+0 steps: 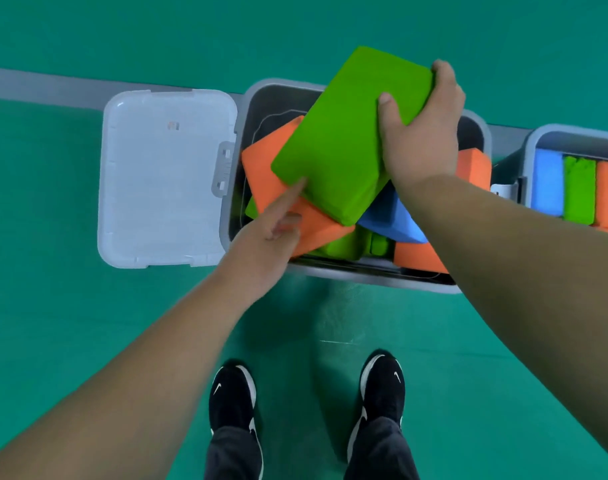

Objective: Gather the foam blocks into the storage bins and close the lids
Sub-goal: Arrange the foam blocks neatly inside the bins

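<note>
**Green block held over the open bin**

A green foam block (333, 133) is held flat and tilted above the grey storage bin (261, 98), gripped at its 2 o'clock end by the right hand (420, 133), with the thumb laid across the top face and the fingers curled round the far edge. The left hand (264, 244) is slightly blurred; its index finger is stretched out and touches the block's 7 o'clock edge, while the other fingers are curled and nothing is held.

An orange block (264, 168), a blue block (389, 216) and further green and orange blocks are seen piled loosely in the bin beneath. The bin's pale lid (164, 178) lies open at 9 o'clock of the bin, flat on the green floor (87, 323). At 3 o'clock a second bin (538, 140) is partly in view, with blue, green and orange blocks set side by side in it.
</note>
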{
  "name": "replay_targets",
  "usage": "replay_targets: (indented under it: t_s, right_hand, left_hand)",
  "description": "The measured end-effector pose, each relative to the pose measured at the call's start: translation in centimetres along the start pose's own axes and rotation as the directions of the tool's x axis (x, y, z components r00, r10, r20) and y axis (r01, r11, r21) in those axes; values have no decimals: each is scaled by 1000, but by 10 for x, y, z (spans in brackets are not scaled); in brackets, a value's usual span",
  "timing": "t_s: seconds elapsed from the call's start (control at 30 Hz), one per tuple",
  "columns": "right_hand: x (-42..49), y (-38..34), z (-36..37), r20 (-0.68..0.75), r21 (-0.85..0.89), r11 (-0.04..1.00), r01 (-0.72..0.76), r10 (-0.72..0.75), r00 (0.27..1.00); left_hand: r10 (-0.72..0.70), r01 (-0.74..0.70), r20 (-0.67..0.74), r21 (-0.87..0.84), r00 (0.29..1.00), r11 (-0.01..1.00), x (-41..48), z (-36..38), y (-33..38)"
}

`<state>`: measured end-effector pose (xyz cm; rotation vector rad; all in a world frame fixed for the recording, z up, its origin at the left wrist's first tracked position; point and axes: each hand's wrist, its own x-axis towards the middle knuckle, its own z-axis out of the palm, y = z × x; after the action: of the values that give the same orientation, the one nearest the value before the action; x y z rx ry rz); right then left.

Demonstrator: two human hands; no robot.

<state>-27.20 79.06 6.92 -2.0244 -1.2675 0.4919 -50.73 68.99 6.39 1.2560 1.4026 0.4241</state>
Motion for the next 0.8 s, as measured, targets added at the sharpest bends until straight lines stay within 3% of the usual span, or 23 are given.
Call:
replay_targets:
  t_s: [0.07, 0.13, 0.2, 0.3, 0.4, 0.5, 0.67, 0.8]
  right_hand:
    - [-4, 2, -4, -18, 18, 1000, 19, -19, 1000]
    - [-5, 6, -6, -20, 30, 999, 17, -17, 1000]
    - [-6, 10, -10, 2, 39, 999, 17, -17, 1000]
    - [-5, 15, -14, 11, 63, 998, 12, -13, 1000]
    - [-6, 19, -14, -13, 93, 995, 30, -29, 999]
    - [-12, 21, -17, -37, 120, 993, 14, -10, 999]
    - [-17, 16, -33, -109, 195, 974, -119, 142, 984]
    - [-7, 2, -41, -85, 262, 955, -137, 164, 983]
  left_hand:
    - [-106, 119, -270, 32, 957, 992, 3, 7, -13]
    - [-335, 378, -383, 41, 861, 925, 13, 6, -21]
    - [-546, 551, -207, -40, 812, 834, 24, 6, -28]
    - [-634, 624, 97, -340, 767, 703, 32, 9, -29]
    - [-616, 606, 191, -540, 764, 584, 39, 13, -35]
    - [-595, 541, 149, -626, 790, 562, 40, 18, -35]
    - [-561, 465, 140, -735, 816, 494, 32, 20, -24]
    - [-476, 356, 24, -698, 879, 621, 24, 10, -5]
